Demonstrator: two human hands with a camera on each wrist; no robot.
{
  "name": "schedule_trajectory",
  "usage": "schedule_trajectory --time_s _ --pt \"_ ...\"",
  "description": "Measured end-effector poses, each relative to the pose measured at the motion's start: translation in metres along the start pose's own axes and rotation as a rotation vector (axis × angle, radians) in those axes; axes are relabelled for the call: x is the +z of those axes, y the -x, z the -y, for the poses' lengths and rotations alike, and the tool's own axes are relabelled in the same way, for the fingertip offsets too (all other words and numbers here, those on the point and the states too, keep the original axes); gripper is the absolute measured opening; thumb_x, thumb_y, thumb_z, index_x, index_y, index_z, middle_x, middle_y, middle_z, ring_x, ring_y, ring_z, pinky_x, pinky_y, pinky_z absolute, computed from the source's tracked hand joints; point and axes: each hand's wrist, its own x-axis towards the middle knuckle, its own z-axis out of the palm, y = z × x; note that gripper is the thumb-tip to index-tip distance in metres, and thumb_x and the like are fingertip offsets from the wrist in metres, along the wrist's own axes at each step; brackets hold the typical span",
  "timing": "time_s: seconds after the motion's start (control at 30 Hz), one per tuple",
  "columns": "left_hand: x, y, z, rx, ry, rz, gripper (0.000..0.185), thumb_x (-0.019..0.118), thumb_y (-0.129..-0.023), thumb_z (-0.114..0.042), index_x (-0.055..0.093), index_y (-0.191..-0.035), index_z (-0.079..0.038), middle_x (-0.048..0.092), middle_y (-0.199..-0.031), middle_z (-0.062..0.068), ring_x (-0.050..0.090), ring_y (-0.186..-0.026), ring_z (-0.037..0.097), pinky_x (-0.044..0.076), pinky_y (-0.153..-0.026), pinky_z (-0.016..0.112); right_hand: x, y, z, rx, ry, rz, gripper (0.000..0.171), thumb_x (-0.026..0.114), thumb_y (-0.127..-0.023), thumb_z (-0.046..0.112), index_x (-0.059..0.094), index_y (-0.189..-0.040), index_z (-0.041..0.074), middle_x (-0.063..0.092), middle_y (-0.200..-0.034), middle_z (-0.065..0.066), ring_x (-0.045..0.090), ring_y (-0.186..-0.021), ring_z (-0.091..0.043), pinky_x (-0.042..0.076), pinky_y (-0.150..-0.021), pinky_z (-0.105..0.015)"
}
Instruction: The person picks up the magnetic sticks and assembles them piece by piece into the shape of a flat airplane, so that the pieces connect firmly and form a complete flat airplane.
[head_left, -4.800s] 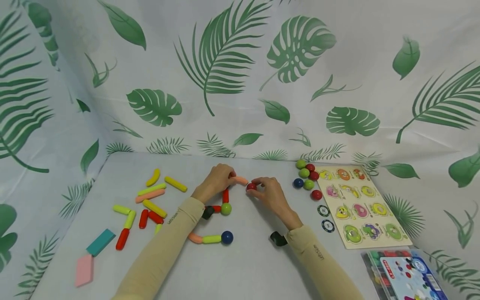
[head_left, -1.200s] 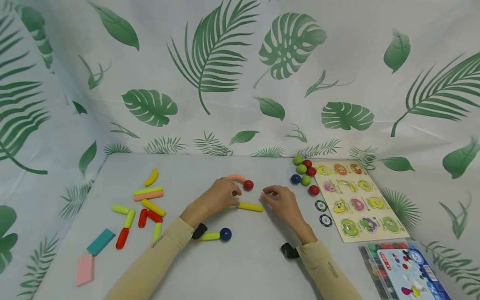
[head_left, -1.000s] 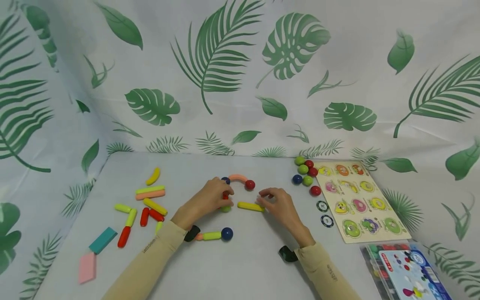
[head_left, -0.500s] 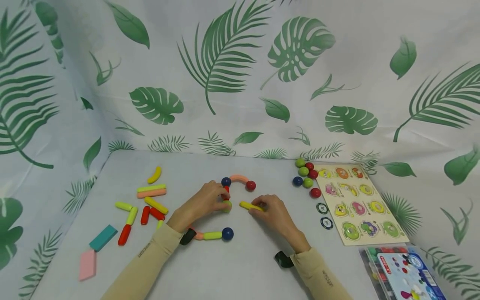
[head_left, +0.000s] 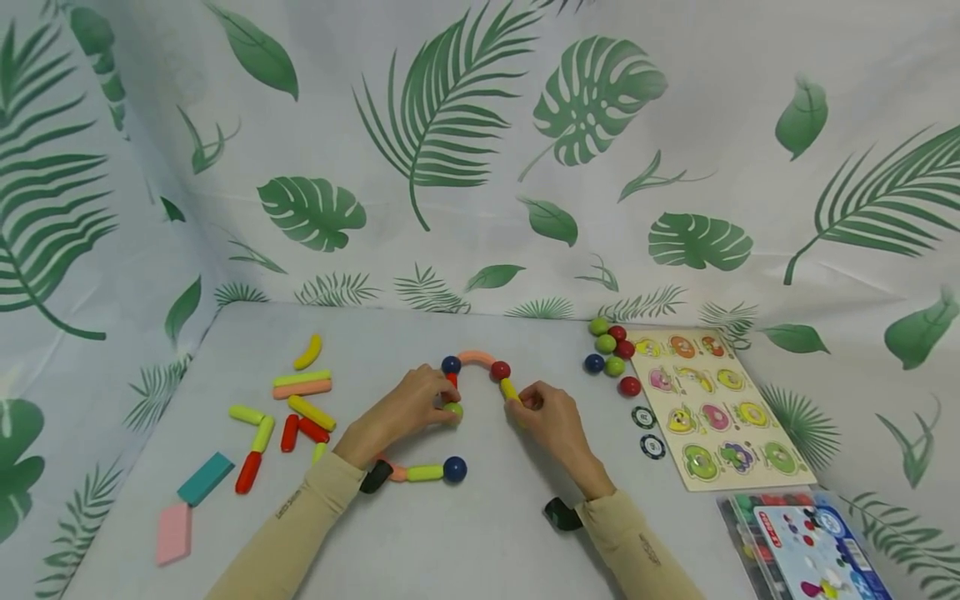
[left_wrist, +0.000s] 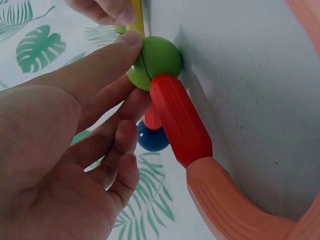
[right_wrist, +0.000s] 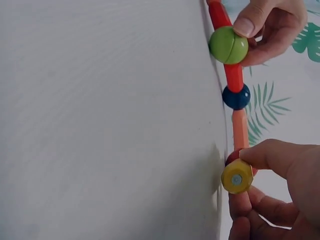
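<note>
My left hand (head_left: 408, 410) pinches a green ball (left_wrist: 162, 56) between thumb and fingers. A red rod (left_wrist: 181, 120) meets that ball, and a curved orange rod (left_wrist: 225, 197) follows it. From the green ball another red rod (right_wrist: 233, 76) leads to a dark blue ball (head_left: 451, 365). A curved orange rod (head_left: 477, 357) joins the blue ball to a red ball (head_left: 500, 371). My right hand (head_left: 553, 423) pinches a yellow rod (head_left: 510, 390), its far end at the red ball. The yellow rod's free end shows a small grey disc in the right wrist view.
Nearer me, a green rod (head_left: 425, 472) ends at a blue ball (head_left: 454, 469). Loose rods, including a yellow one (head_left: 312, 412), lie left, beside teal (head_left: 206, 478) and pink blocks (head_left: 174, 533). Several balls (head_left: 615, 367), two chips (head_left: 652, 447), a fruit board (head_left: 738, 417) and a plastic case (head_left: 817, 542) are right.
The left hand has left the orange rod, then the yellow rod, and now holds the green ball. The right hand has picked up the yellow rod and swung its end to the red ball.
</note>
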Motion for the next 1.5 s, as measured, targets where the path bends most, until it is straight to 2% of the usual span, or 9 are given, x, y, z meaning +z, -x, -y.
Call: schedule_trajectory --time_s 0.17,0.33,0.67,1.07,1.3,1.5 --pt "0.0 0.0 -0.001 0.016 0.008 -0.009 0.026 0.086 -0.081 -0.023 0.079 -0.101 -0.008 0.072 -0.096 0.004 0.053 -0.088 0.017 0.042 -0.084 0.035 0.003 -0.002 0.003 0.018 -0.024 -0.037 0.022 0.078 -0.089 0.028 0.07 -0.093 0.008 0.064 -0.08 -0.005 0.054 -0.068 -0.016 0.042 -0.056 -0.022" --pt "-0.002 0.0 -0.003 0.001 0.014 -0.003 0.024 0.086 -0.082 -0.023 0.079 -0.101 -0.01 0.07 -0.096 0.003 0.05 -0.09 0.017 0.041 -0.084 0.035 0.005 -0.004 0.012 0.004 -0.031 -0.068 0.022 0.078 -0.089 0.028 0.071 -0.093 0.007 0.066 -0.08 -0.006 0.055 -0.069 -0.016 0.043 -0.057 -0.023" --pt "-0.002 0.0 -0.004 -0.012 0.012 0.009 0.024 0.084 -0.084 -0.025 0.078 -0.103 -0.011 0.07 -0.099 0.002 0.049 -0.091 0.017 0.04 -0.085 0.036 0.009 -0.009 0.019 0.044 -0.016 -0.049 0.027 0.076 -0.09 0.031 0.071 -0.098 0.007 0.069 -0.084 -0.006 0.058 -0.072 -0.016 0.046 -0.06 -0.025" --pt "-0.005 0.001 -0.005 -0.011 -0.017 0.008 0.025 0.083 -0.085 -0.024 0.078 -0.104 -0.01 0.07 -0.103 0.004 0.049 -0.091 0.017 0.04 -0.084 0.036 0.01 -0.008 0.023 0.031 -0.014 -0.027 0.029 0.076 -0.09 0.033 0.071 -0.101 0.006 0.069 -0.086 -0.005 0.058 -0.073 -0.017 0.046 -0.062 -0.025" --pt "-0.002 0.002 -0.005 -0.041 -0.024 0.022 0.024 0.083 -0.086 -0.025 0.078 -0.105 -0.011 0.07 -0.103 0.003 0.049 -0.092 0.017 0.04 -0.086 0.037 -0.004 -0.003 0.012 0.03 -0.015 -0.044 0.029 0.072 -0.094 0.035 0.072 -0.103 0.008 0.068 -0.087 -0.005 0.057 -0.073 -0.018 0.046 -0.062 -0.026" --pt "-0.001 0.004 -0.005 -0.045 -0.036 0.016 0.024 0.082 -0.086 -0.024 0.078 -0.105 -0.01 0.07 -0.104 0.004 0.049 -0.092 0.018 0.04 -0.086 0.038 -0.032 -0.007 -0.017 0.032 -0.007 -0.131 0.029 0.069 -0.096 0.032 0.071 -0.11 0.006 0.069 -0.092 -0.009 0.058 -0.079 -0.021 0.047 -0.065 -0.027"
